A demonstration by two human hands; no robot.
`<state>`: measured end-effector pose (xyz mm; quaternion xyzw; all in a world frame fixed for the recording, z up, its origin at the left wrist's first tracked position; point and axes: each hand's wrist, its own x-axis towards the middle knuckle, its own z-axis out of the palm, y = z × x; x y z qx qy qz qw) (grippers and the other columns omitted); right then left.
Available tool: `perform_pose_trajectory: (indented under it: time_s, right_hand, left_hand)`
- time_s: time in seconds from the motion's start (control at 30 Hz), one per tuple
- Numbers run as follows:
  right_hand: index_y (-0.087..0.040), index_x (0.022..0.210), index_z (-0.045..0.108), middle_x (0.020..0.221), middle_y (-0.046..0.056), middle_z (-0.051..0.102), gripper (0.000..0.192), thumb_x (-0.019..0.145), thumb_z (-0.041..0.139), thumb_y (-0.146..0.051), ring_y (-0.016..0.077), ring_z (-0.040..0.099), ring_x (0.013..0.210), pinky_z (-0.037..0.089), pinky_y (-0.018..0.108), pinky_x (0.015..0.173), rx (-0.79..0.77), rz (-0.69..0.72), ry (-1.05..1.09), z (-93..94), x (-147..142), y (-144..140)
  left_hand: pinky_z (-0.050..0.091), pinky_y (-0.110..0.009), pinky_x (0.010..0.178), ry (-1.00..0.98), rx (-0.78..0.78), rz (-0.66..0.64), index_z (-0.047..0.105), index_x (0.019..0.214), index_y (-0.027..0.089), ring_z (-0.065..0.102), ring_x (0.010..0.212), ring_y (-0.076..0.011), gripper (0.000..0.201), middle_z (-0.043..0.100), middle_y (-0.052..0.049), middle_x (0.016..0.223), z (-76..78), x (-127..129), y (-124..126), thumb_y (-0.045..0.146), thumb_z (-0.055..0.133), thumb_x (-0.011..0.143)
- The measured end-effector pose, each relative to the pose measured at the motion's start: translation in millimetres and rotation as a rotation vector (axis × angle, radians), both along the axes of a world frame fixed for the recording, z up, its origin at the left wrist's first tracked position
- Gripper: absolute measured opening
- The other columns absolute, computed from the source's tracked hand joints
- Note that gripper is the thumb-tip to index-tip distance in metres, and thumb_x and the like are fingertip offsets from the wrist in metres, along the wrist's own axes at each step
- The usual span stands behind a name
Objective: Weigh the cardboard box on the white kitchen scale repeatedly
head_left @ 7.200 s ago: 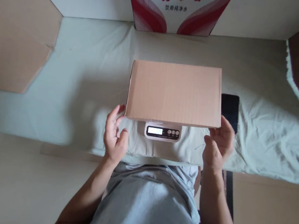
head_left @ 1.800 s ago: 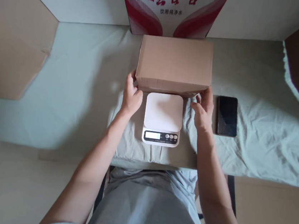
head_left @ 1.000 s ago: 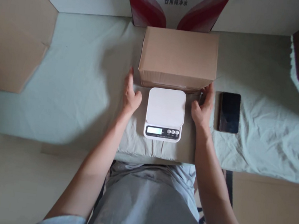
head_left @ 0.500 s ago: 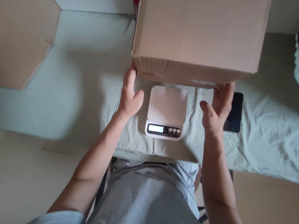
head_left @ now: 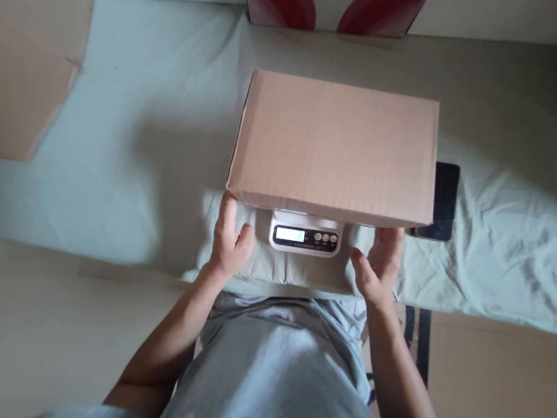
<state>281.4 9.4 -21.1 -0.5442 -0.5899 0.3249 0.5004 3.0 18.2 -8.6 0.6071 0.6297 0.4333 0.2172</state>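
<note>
Left hand (head_left: 228,243) and right hand (head_left: 378,267) under the near edge of the box (head_left: 335,150), fingers hidden beneath; grip cannot be told. Box: plain corrugated card, rectangular, flat over the white scale (head_left: 306,233), long axis left-right. Glossy phone (head_left: 443,199) beside it on wrinkled cloth (head_left: 142,126).

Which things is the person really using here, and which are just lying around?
In use: plain brown cardboard box; small white digital kitchen scale beneath it; left hand and right hand at the box's lower edge.

Lying about: black smartphone; red-and-white printed carton.
</note>
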Motion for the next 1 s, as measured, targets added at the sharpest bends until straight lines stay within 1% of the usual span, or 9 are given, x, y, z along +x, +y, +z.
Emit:
perform_pose_trajectory:
  time_s: [0.17, 0.27, 0.37, 0.5, 0.6, 0.67, 0.77, 0.87, 1.0]
  right_hand:
    - [-0.033, 0.139, 0.037, 0.146, 0.005, 0.045, 0.07, 0.075, 0.065, -0.041, 0.0314, 0.035, 0.144, 0.023, 0.061, 0.121, 0.011, -0.009, 0.007, -5.7, 1, -2]
    - [-0.033, 0.136, 0.04, 0.142, 0.005, 0.048, 0.068, 0.074, 0.065, -0.043, 0.032, 0.038, 0.141, 0.026, 0.062, 0.119, 0.016, -0.035, 0.0, -6.7, 1, -1]
    - [-0.033, 0.136, 0.038, 0.14, 0.006, 0.049, 0.07, 0.073, 0.065, -0.045, 0.0314, 0.041, 0.139, 0.028, 0.062, 0.118, 0.041, -0.06, 0.057, -5.1, 4, 7]
    - [-0.033, 0.142, 0.031, 0.147, 0.007, 0.04, 0.081, 0.07, 0.066, -0.047, 0.0302, 0.04, 0.14, 0.031, 0.06, 0.116, 0.057, -0.1, 0.108, -6.6, 10, 18]
    - [-0.031, 0.135, 0.038, 0.138, 0.007, 0.047, 0.07, 0.071, 0.063, -0.04, 0.0298, 0.046, 0.133, 0.034, 0.061, 0.113, -0.011, -0.164, 0.024, -12.2, 12, 19]
    - [-0.028, 0.123, 0.048, 0.121, 0.007, 0.054, 0.055, 0.07, 0.061, -0.032, 0.0292, 0.053, 0.119, 0.039, 0.061, 0.108, -0.079, -0.228, -0.09, -14.8, 11, 16]
    - [-0.025, 0.107, 0.054, 0.103, 0.006, 0.055, 0.04, 0.067, 0.059, -0.024, 0.027, 0.055, 0.099, 0.044, 0.061, 0.098, -0.126, -0.307, -0.227, -14.1, 7, 12]
    - [-0.025, 0.102, 0.054, 0.099, 0.005, 0.053, 0.037, 0.065, 0.058, -0.022, 0.0248, 0.053, 0.091, 0.047, 0.057, 0.093, -0.125, -0.307, -0.25, -10.9, 4, 13]
    - [-0.026, 0.103, 0.054, 0.099, 0.004, 0.054, 0.038, 0.065, 0.058, -0.021, 0.0239, 0.053, 0.09, 0.047, 0.054, 0.093, -0.126, -0.301, -0.233, -10.6, 4, 14]
  left_hand:
    - [0.04, -0.044, 0.114, -0.021, -0.028, -0.001, 0.044, 0.131, 0.018, 0.053, 0.13, -0.0242, 0.058, 0.059, -0.013, 0.131, -9.7, 1, -7, 0.006, 0.048, 0.075]
    - [0.035, -0.042, 0.118, -0.059, -0.042, 0.01, 0.037, 0.139, 0.022, 0.044, 0.139, -0.0227, 0.068, 0.053, -0.013, 0.141, -13.4, 1, -9, 0.004, 0.047, 0.074]
    - [0.029, -0.04, 0.122, -0.065, -0.012, 0.043, 0.027, 0.146, 0.027, 0.034, 0.146, -0.0206, 0.081, 0.042, -0.009, 0.152, -9.5, -5, -1, 0.002, 0.046, 0.072]
    - [0.031, -0.038, 0.122, -0.044, 0.052, 0.035, 0.022, 0.149, 0.032, 0.038, 0.144, -0.0189, 0.087, 0.039, -0.005, 0.155, -5.7, -18, 17, 0.002, 0.046, 0.071]
    - [0.037, -0.037, 0.118, 0.004, 0.037, 0.063, 0.03, 0.146, 0.028, 0.046, 0.139, -0.019, 0.077, 0.05, -0.007, 0.148, -14.6, -23, 25, 0.005, 0.048, 0.075]
    - [0.042, -0.036, 0.114, 0.061, 0.022, 0.097, 0.04, 0.141, 0.024, 0.051, 0.135, -0.0202, 0.066, 0.055, -0.01, 0.142, -23.1, -23, 27, 0.008, 0.05, 0.077]
    - [0.044, -0.037, 0.111, 0.141, 0.042, 0.101, 0.048, 0.135, 0.02, 0.053, 0.132, -0.0217, 0.058, 0.058, -0.013, 0.139, -31.2, -22, 27, 0.011, 0.052, 0.078]
    - [0.046, -0.037, 0.109, 0.158, 0.056, 0.094, 0.048, 0.135, 0.02, 0.055, 0.13, -0.0213, 0.059, 0.06, -0.014, 0.136, -32.6, -20, 27, 0.01, 0.051, 0.077]
    - [0.045, -0.039, 0.109, 0.119, 0.017, 0.12, 0.052, 0.129, 0.022, 0.055, 0.129, -0.0225, 0.055, 0.062, -0.013, 0.133, -33.2, -21, 28, 0.012, 0.052, 0.076]
